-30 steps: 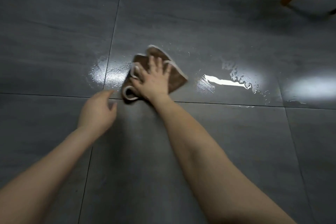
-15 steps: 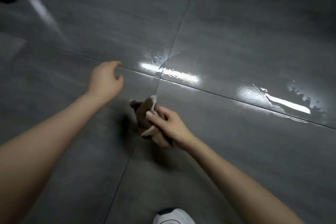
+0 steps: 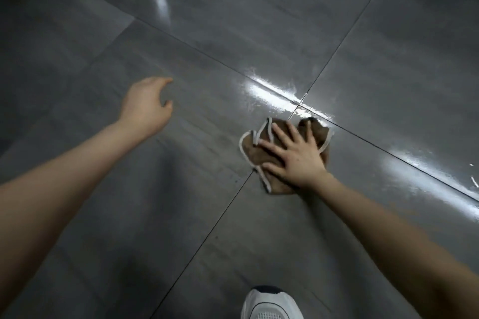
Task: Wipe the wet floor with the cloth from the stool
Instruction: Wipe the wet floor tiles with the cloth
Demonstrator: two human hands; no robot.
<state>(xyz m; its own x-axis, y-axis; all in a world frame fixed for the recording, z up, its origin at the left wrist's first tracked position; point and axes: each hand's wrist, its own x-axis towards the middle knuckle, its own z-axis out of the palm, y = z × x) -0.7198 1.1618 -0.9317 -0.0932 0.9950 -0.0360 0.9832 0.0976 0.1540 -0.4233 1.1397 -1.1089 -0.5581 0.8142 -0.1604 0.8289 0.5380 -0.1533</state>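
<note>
Pressing the crumpled brown cloth [image 3: 261,154] flat, right hand [image 3: 298,156] spread; left hand [image 3: 146,107] loosely open.

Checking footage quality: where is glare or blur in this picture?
Head view: bright glare on the wet patch beyond the cloth and along the right tile joint; top corners are dark; left hand slightly soft; right hand fairly sharp.

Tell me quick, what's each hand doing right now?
Left hand: open, fingers loosely curled, holding nothing, above the floor.
Right hand: open, fingers spread flat, pressing the brown cloth onto the grey tile floor.
</note>
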